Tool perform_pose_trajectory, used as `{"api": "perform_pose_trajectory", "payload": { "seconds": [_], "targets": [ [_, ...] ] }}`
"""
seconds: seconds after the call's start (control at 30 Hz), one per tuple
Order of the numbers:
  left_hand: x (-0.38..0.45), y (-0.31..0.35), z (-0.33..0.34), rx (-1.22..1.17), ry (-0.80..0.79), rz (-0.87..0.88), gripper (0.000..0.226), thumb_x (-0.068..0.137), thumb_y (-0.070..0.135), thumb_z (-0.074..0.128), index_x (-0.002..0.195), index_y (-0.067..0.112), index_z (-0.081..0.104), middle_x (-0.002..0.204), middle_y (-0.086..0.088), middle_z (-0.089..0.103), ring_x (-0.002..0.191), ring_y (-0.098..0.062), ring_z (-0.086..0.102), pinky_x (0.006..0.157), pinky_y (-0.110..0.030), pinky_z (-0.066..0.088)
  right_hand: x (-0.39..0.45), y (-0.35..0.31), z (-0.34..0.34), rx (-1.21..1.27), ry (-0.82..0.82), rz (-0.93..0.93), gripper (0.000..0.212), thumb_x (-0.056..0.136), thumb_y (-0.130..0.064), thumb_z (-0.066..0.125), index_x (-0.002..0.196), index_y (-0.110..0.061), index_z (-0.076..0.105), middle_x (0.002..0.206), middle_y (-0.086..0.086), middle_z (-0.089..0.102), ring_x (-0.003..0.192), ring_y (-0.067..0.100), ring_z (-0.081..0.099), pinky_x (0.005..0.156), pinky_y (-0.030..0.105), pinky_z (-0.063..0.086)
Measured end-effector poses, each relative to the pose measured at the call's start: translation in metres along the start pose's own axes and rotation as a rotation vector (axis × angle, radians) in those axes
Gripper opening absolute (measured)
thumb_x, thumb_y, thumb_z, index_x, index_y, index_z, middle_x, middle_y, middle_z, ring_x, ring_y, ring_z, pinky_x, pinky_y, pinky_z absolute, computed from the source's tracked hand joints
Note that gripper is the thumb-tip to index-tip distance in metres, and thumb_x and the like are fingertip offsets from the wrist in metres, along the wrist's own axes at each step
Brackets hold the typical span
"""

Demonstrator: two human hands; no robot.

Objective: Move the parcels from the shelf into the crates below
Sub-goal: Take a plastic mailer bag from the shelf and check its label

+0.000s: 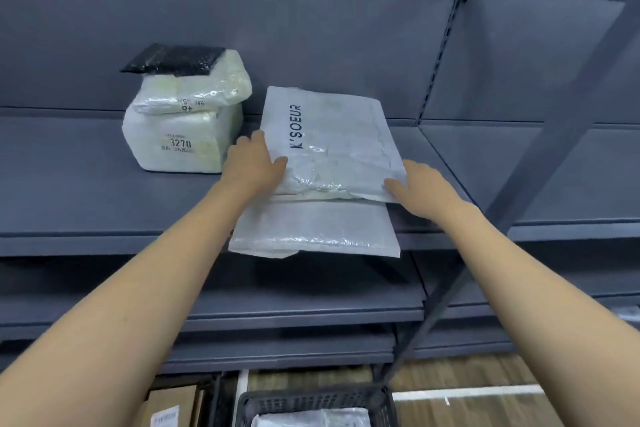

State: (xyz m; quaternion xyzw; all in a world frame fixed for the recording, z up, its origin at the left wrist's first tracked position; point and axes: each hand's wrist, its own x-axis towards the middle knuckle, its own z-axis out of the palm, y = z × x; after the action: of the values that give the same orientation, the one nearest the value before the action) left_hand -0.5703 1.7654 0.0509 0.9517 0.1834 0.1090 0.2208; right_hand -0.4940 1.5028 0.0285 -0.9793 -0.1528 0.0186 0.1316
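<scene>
our left hand (254,163) and right hand (420,189) hold the top parcel (329,139) by its sides; it looks soft, light and slippery.

Two flat white plastic mailer bags lie stacked between the two hands: the top one printed K'SOEUR (329,135), the plain one (317,229) under it. Left of the grip stand two bulkier white wrapped bundles (183,142), stacked, with one black bubble mailer (173,59) atop. Below, one black mesh crate (311,400).
</scene>
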Motion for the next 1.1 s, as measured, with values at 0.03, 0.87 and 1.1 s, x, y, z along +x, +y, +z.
{"api": "perform_pose_trajectory", "payload": {
  "seconds": [0.03,0.87,1.1],
  "targets": [
    [0.009,0.001,0.002,-0.020,-0.022,-0.047,0.059,0.091,0.038,0.053,0.135,0.004,0.034,0.130,-0.020,0.045,0.119,-0.038,0.044,0.096,-0.041,0.040,0.013,0.005,0.002,0.045,-0.010,0.017,0.054,0.096,-0.047,0.040,0.135,-0.009,0.039,0.129,0.015,0.049,0.115,0.034,0.046,0.090,0.040,0.042],
    [-0.065,0.020,0.006,-0.274,-0.011,-0.047,0.081,0.081,0.018,0.070,0.145,0.017,0.021,0.139,-0.012,0.040,0.124,-0.030,0.042,0.097,-0.035,0.036,-0.051,0.005,0.000,0.302,0.131,-0.003,0.071,0.093,-0.029,0.059,0.149,-0.017,0.018,0.127,0.012,0.041,0.107,0.027,0.049,0.082,0.026,0.036],
    [-0.199,0.016,0.005,-0.556,0.144,-0.061,0.100,0.077,0.008,0.074,0.150,0.024,0.009,0.144,0.008,0.034,0.126,-0.012,0.038,0.103,-0.029,0.033,-0.187,-0.009,0.030,0.471,0.394,0.136,0.072,0.091,-0.016,0.062,0.150,-0.023,0.022,0.135,0.004,0.041,0.113,0.016,0.046,0.088,0.017,0.031]
  ]
}}
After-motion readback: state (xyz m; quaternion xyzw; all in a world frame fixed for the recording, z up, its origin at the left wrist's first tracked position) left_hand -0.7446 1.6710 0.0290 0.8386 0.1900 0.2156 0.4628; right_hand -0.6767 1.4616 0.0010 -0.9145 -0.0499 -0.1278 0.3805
